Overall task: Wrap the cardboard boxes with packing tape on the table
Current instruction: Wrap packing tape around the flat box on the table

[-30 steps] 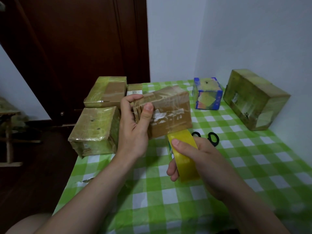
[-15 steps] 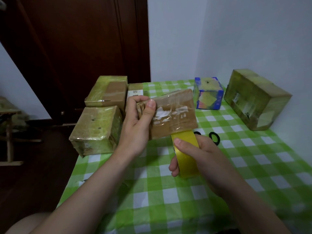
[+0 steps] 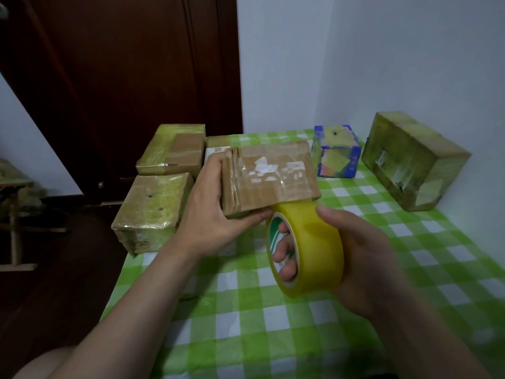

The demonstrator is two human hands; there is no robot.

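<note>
Head cam: left hand (image 3: 207, 214) grips the small cardboard box (image 3: 270, 179) above the bench (image 3: 410, 242), right hand (image 3: 363, 253) curls fingers through the tape roll (image 3: 314, 250) touching its underside. Mid-wrap I reckon; next, pull taut, turn the box.

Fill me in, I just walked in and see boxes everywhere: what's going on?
A person is taping a parcel. The left hand grips a brown cardboard box above the checked table. The right hand holds a yellow tape roll, fingers through its core, at the box's lower edge. A yellowish taped box sits at the table's left edge, and a blue box at the back.
</note>
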